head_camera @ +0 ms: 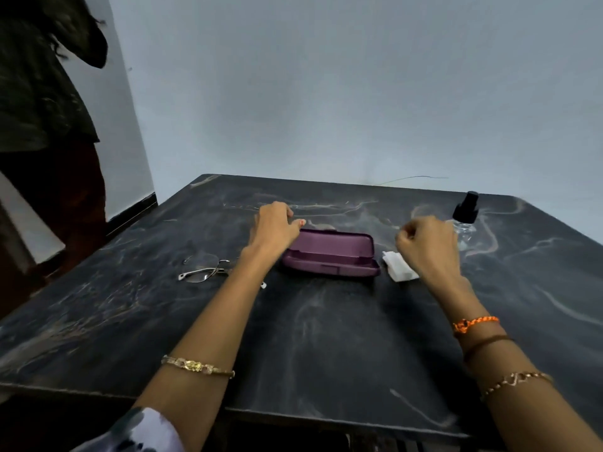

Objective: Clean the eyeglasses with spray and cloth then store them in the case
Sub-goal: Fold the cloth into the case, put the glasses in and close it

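A purple eyeglass case lies open in the middle of the dark table, its lid tilted back. My left hand hovers at the case's left end, fingers curled, thumb near the lid's edge, nothing in it. Thin metal-framed eyeglasses lie on the table left of my left forearm. A folded white cloth rests just right of the case. Above the cloth my right hand hangs loosely closed and holds nothing. A clear spray bottle with a black cap stands behind my right hand.
The dark marbled table reaches to a pale wall at the back. A person in dark clothes stands at the table's far left corner. The table's near edge runs just below my forearms.
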`<state>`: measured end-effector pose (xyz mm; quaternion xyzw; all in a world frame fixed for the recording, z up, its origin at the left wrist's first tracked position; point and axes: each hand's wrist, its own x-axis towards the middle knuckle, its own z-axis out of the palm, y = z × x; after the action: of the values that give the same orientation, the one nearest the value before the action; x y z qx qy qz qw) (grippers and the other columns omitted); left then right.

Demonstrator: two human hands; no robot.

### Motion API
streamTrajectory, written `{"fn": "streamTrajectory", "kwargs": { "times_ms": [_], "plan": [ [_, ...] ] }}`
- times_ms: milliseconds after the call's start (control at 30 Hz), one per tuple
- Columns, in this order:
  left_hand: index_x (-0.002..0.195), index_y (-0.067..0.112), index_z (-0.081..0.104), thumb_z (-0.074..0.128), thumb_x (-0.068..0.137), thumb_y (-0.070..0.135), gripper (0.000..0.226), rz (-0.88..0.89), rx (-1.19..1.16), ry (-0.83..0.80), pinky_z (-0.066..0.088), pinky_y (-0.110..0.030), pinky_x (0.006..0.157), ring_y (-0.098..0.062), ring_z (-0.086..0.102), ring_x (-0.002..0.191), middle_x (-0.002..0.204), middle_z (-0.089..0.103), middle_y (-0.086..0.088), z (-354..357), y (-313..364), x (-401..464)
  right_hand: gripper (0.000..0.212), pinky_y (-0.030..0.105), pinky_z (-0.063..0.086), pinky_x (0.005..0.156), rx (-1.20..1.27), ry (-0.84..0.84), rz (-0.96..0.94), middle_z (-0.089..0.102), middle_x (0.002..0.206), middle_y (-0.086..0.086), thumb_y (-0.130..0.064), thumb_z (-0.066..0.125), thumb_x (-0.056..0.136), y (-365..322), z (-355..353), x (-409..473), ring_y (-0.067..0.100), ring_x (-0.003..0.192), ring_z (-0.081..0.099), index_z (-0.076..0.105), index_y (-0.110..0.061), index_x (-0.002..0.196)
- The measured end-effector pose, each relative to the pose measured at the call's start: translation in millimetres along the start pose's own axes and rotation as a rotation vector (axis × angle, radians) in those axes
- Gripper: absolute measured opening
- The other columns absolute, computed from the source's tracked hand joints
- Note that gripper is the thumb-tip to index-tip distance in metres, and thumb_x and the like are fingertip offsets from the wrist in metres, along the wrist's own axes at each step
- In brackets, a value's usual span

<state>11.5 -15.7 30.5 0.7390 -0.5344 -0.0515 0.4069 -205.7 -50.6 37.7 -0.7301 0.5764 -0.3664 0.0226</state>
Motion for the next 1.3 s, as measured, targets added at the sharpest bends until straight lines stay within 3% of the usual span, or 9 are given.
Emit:
{"fn": "streamTrajectory", "kwargs": {
  "times_ms": [133,200,300,367,467,700,1000,1300],
  "plan": [
    [0.097,0.004,0.063,0.06,0.084,0.024,0.024,0.025,0.02,0.051,0.048,-0.038,0.086,-0.029,0.06,0.098,0.105,0.067,-0.015,8.6,-0.4,-3.0,0.018,0.035,0.033,0.063,-0.126,-0.164,0.068,0.059,0.097,0.032,-0.004,0.048,0.078,10.8,9.4,-7.0,0.045,0.092,0.054,0.057,0.009,0.085],
    [0.094,0.005,0.063,0.061,0.084,0.025,0.023,0.025,0.008,0.071,0.05,-0.039,0.084,-0.029,0.061,0.094,0.101,0.068,-0.014,7.7,-1.1,-4.7,0.011,0.034,0.031,0.062,-0.13,-0.182,0.08,0.057,0.097,0.031,-0.003,0.049,0.077,8.8,8.2,-6.6,0.043,0.088,0.052,0.052,0.006,0.076],
    [0.092,0.004,0.063,0.063,0.081,0.025,0.023,-0.007,0.016,0.056,0.05,-0.041,0.085,-0.03,0.061,0.092,0.097,0.068,-0.015,6.7,-4.6,-7.5,0.016,0.034,0.031,0.062,-0.16,-0.222,0.075,0.057,0.096,0.03,-0.003,0.051,0.077,9.3,7.6,-6.5,0.042,0.086,0.051,0.042,0.001,0.065],
    [0.088,0.004,0.063,0.065,0.08,0.024,0.021,-0.028,0.043,0.025,0.05,-0.04,0.085,-0.031,0.061,0.091,0.094,0.068,-0.016,7.1,-7.2,-10.1,0.01,0.033,0.032,0.064,-0.187,-0.261,0.075,0.058,0.1,0.03,-0.004,0.053,0.078,11.3,7.9,-7.8,0.044,0.094,0.053,0.05,0.005,0.075],
    [0.088,0.006,0.063,0.066,0.08,0.024,0.02,-0.044,0.05,-0.009,0.05,-0.041,0.085,-0.03,0.061,0.091,0.095,0.068,-0.015,7.4,-8.8,-13.1,0.018,0.034,0.033,0.066,-0.21,-0.302,0.082,0.057,0.104,0.029,-0.006,0.054,0.08,13.5,9.9,-8.0,0.044,0.098,0.053,0.055,0.008,0.092],
    [0.09,0.005,0.063,0.065,0.081,0.022,0.019,-0.03,0.04,-0.007,0.052,-0.043,0.084,-0.029,0.062,0.09,0.095,0.068,-0.015,7.7,-6.7,-17.2,0.029,0.035,0.036,0.067,-0.232,-0.304,0.1,0.056,0.11,0.027,-0.004,0.055,0.082,13.3,10.9,-8.2,0.043,0.1,0.054,0.056,0.003,0.11],
    [0.097,0.007,0.062,0.064,0.081,0.024,0.023,-0.039,0.046,-0.012,0.051,-0.04,0.084,-0.028,0.061,0.095,0.1,0.067,-0.014,9.3,-5.5,-19.2,0.028,0.036,0.036,0.066,-0.247,-0.241,0.077,0.059,0.107,0.025,0.001,0.054,0.081,10.0,12.1,-12.4,0.042,0.099,0.054,0.053,0.002,0.109],
    [0.093,0.01,0.062,0.064,0.081,0.023,0.018,-0.042,0.048,-0.002,0.051,-0.041,0.082,-0.028,0.059,0.096,0.102,0.066,-0.012,12.0,-6.2,-19.9,0.027,0.043,0.045,0.076,-0.148,-0.23,0.044,0.061,0.103,0.025,0.005,0.053,0.078,14.0,12.9,-11.0,0.04,0.096,0.055,0.055,0.005,0.105]
  ]
}}
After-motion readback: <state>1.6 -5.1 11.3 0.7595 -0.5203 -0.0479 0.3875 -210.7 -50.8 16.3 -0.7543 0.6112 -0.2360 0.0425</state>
